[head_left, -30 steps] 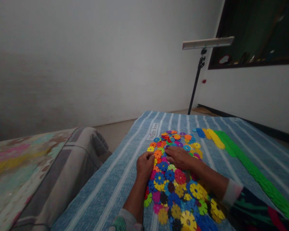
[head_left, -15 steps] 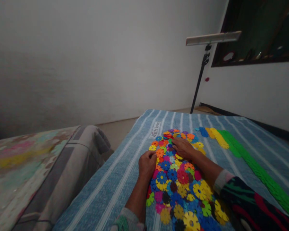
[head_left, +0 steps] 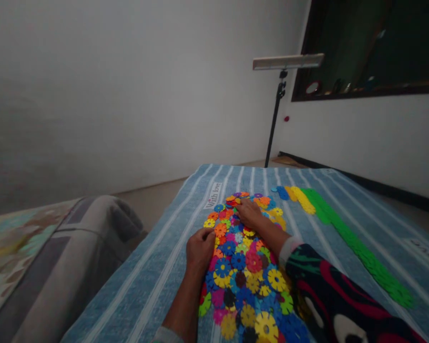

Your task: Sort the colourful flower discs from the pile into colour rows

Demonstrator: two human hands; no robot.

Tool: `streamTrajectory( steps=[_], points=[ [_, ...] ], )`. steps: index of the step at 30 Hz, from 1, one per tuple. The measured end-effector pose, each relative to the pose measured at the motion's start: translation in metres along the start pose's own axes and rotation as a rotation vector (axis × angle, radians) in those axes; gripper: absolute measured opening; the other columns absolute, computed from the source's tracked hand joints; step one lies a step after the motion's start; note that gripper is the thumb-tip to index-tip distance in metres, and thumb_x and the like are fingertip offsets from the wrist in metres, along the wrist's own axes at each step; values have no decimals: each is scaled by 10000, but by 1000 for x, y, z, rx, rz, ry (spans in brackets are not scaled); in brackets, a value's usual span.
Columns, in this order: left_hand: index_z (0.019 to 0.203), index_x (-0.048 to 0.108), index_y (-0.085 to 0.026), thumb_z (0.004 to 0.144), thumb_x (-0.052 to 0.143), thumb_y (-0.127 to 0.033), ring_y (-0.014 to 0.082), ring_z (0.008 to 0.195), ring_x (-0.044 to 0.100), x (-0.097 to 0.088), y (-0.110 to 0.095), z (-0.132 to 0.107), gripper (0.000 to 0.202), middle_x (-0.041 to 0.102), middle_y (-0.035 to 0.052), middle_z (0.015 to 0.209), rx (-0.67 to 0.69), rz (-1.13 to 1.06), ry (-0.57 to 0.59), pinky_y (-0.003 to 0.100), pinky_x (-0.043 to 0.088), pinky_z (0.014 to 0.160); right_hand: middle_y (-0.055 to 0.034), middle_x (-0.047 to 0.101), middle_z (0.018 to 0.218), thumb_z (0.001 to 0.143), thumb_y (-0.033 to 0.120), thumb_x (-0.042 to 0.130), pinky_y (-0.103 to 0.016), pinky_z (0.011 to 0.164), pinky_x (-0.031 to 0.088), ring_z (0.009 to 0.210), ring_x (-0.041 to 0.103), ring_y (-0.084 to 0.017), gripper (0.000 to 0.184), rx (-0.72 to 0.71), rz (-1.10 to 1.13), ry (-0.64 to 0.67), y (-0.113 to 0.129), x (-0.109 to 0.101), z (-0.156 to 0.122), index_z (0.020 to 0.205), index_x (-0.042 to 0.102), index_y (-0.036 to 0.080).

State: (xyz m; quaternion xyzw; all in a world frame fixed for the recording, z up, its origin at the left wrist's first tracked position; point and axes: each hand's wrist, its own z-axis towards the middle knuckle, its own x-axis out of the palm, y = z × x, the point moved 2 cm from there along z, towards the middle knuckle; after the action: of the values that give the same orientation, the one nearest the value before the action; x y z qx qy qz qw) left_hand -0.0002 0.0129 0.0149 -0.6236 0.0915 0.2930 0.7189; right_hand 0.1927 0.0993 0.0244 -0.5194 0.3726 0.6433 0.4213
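A long heap of colourful notched plastic discs (head_left: 238, 260), shaped like flowers, lies on the striped blue cloth (head_left: 153, 281). At the heap's left edge, my left hand (head_left: 200, 248) is closed with its fingers curled in. What it may hold is hidden. My right hand (head_left: 250, 213) reaches over the far part of the heap. Its fingers are bunched and point down at red and yellow discs; I cannot make out what lies between the fingertips.
Right of the heap, overlapping discs form a colour-sorted row: a blue group (head_left: 282, 193), a yellow group (head_left: 305, 201) and a long green strip (head_left: 361, 247). A cloth-covered surface (head_left: 89, 257) stands at the left. Behind the cloth rises a light on a pole (head_left: 274, 114).
The view has turned slightly right, so everything sits further left. My right hand has shifted a little toward the far end of the heap. My left hand stays closed at the heap's left edge.
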Motion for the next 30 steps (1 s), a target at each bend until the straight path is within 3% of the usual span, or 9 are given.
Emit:
streamTrajectory(
  steps=[4, 7, 12, 16, 20, 23, 26, 30],
  points=[
    [722, 732, -229, 659, 556, -380, 245, 791, 699, -3, -1, 6, 241, 768, 14, 787, 5, 12, 9, 332, 536, 795, -168, 636, 1157, 928, 290, 553, -407, 922, 453, 1127, 559, -294, 224, -24, -21, -46, 1, -6, 2, 1007, 706, 146],
    [703, 730, -229, 637, 558, -392, 259, 805, 702, -4, -4, 8, 246, 771, 19, 781, -14, 18, 4, 332, 537, 785, -164, 648, 1117, 941, 200, 493, -384, 912, 445, 1100, 567, -280, 221, -53, -19, -82, 1, -15, -1, 1006, 692, 132],
    [693, 726, -233, 619, 559, -398, 274, 873, 701, -5, -9, 9, 246, 775, 22, 816, -28, 28, 12, 338, 531, 835, -120, 646, 1089, 957, 120, 400, -320, 890, 434, 1031, 563, -219, 258, -78, 26, -135, -19, -42, -30, 1007, 651, 154],
    [717, 735, -230, 618, 566, -398, 282, 894, 699, -4, -6, 13, 259, 779, 32, 852, -22, 51, 9, 356, 527, 870, -100, 642, 990, 976, 194, 427, -312, 835, 445, 935, 574, -200, 236, -104, 159, -158, -64, -71, -89, 882, 641, 163],
    [705, 737, -237, 618, 577, -401, 293, 905, 696, -3, -6, 17, 245, 779, 29, 829, -25, 89, -3, 370, 527, 869, -73, 656, 941, 955, 257, 492, -321, 853, 453, 913, 596, -188, 235, -88, 310, -42, -119, -104, -172, 796, 646, 177],
    [712, 739, -233, 621, 577, -409, 300, 915, 695, -2, -7, 19, 256, 779, 32, 842, -33, 114, -3, 382, 524, 881, -69, 658, 913, 954, 352, 487, -347, 857, 463, 892, 606, -198, 294, 10, 367, 52, -148, -125, -233, 786, 667, 192],
    [735, 742, -228, 622, 583, -415, 295, 904, 696, -2, -6, 20, 271, 776, 32, 855, -34, 114, -6, 379, 531, 867, -85, 653, 912, 952, 456, 464, -355, 819, 475, 850, 614, -204, 388, 85, 388, 130, -163, -133, -279, 758, 674, 193],
    [739, 740, -231, 618, 601, -411, 283, 875, 697, -2, -3, 21, 258, 771, 26, 829, -18, 96, -16, 373, 543, 851, -94, 645, 923, 935, 563, 448, -366, 811, 480, 836, 618, -210, 474, 161, 400, 173, -174, -126, -313, 727, 674, 201]
  ],
)
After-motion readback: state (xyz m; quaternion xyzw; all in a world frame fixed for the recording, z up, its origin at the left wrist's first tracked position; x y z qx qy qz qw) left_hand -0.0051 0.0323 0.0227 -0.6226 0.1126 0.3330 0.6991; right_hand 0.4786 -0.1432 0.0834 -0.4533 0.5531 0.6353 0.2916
